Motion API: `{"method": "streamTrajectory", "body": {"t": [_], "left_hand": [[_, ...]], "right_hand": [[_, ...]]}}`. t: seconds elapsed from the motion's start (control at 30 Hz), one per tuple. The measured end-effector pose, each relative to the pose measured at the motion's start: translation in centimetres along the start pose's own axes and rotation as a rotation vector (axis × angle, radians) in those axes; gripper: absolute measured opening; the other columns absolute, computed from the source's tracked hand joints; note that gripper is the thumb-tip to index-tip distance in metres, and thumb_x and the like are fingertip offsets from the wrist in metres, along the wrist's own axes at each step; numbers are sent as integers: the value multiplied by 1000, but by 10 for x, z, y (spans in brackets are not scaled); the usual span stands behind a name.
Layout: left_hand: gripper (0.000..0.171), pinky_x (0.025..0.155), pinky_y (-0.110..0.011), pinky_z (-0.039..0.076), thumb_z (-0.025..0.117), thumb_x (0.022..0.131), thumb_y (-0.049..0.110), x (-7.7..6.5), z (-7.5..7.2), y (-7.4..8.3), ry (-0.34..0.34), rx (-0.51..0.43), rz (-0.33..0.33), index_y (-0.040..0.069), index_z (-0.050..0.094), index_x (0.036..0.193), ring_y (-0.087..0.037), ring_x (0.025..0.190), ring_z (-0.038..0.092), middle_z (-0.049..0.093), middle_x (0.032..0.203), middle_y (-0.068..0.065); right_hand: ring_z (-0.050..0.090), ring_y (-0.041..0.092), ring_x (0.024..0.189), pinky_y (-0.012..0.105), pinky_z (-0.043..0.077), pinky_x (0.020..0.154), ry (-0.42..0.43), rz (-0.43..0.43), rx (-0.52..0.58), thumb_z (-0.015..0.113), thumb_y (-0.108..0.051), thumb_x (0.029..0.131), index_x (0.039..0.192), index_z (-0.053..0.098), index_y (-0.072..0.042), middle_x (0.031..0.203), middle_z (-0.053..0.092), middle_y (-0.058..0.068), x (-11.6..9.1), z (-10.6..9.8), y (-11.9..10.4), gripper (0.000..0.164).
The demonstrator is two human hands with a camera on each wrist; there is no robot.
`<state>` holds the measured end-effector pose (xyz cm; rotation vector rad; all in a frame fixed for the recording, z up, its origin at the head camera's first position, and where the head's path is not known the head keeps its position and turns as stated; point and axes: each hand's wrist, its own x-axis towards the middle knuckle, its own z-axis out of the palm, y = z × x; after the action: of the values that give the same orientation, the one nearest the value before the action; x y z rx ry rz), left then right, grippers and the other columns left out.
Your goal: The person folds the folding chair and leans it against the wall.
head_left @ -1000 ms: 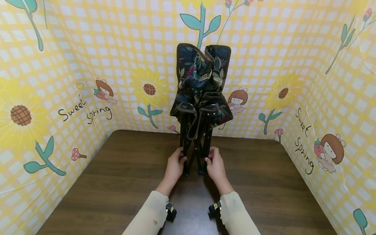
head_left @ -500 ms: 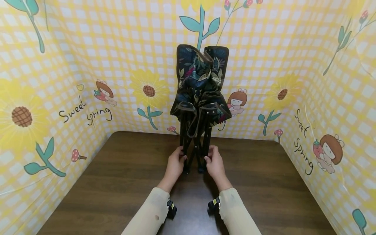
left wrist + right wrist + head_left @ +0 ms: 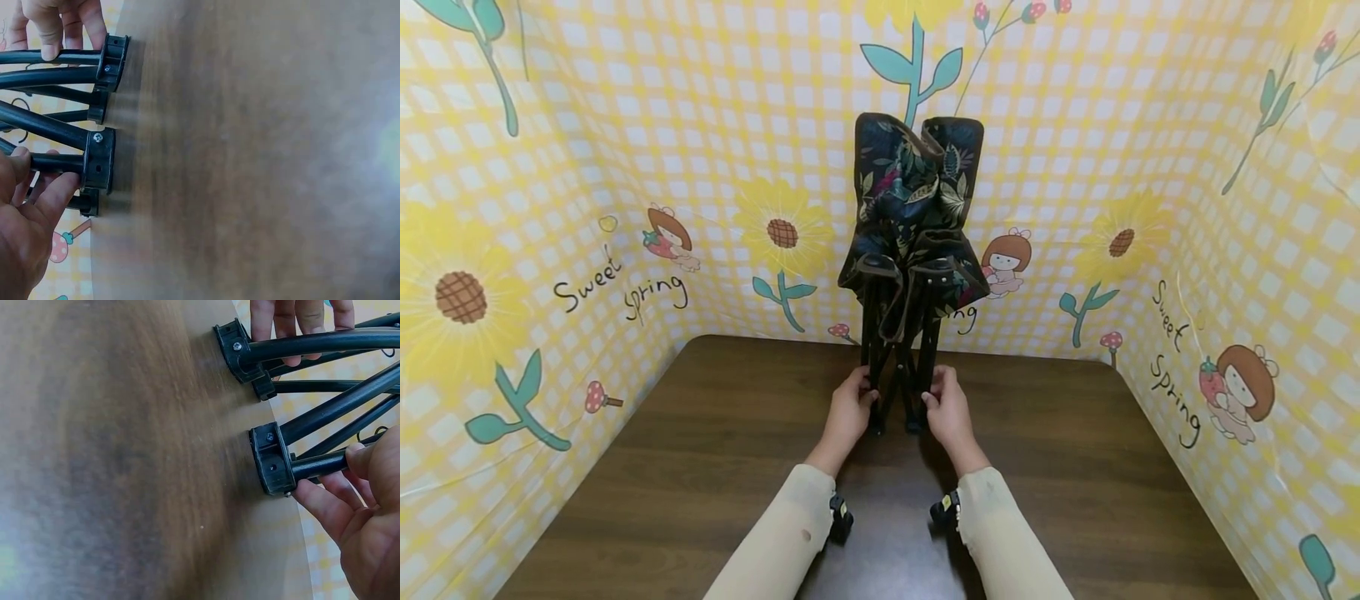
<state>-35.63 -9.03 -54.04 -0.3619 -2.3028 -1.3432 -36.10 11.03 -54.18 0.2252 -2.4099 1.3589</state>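
Note:
A folded camp chair (image 3: 917, 200) with dark, leaf-patterned fabric stands upright before me, its black legs pointing down. My left hand (image 3: 850, 407) grips a left leg tube low down, thumb in front. On the other side my right hand (image 3: 950, 410) holds a right leg tube at the same height. In the left wrist view, the left hand (image 3: 37, 212) has its fingers round the tube just above a black plastic foot (image 3: 100, 159). The right wrist view has the right hand (image 3: 369, 506) pinching its tube beside another foot (image 3: 273, 459). The feet are close over the tabletop.
A dark brown wooden table (image 3: 715, 483) lies under the chair. Yellow checked cloth (image 3: 715, 125) with flower and cartoon prints forms walls at the back and both sides. The chair's fabric top is close in front of the back cloth.
Both hands and the chair's feet have shifted slightly away from me, up in the head view. The fabric top stays almost in place, and both grips are unchanged.

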Motion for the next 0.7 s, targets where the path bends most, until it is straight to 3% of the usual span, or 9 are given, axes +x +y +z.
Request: {"method": "streamTrajectory", "body": {"t": [0.37, 0.7], "left_hand": [[30, 73, -37, 56, 66, 97, -2, 14, 2, -12, -70, -25, -23, 3, 62, 126, -26, 86, 68, 70, 96, -13], [36, 71, -33, 57, 65, 99, 0, 28, -4, -25, -164, -122, -87, 5, 60, 134, -25, 91, 68, 67, 104, -13]], "right_hand": [[62, 30, 93, 45, 52, 83, -5, 33, 11, 66, -1, 98, 133, 48, -11, 101, 64, 14, 9, 1, 8, 41], [62, 29, 95, 43, 53, 81, -20, 40, 33, 67, -2, 98, 136, 48, -12, 103, 64, 13, 18, 5, 9, 44]]}}
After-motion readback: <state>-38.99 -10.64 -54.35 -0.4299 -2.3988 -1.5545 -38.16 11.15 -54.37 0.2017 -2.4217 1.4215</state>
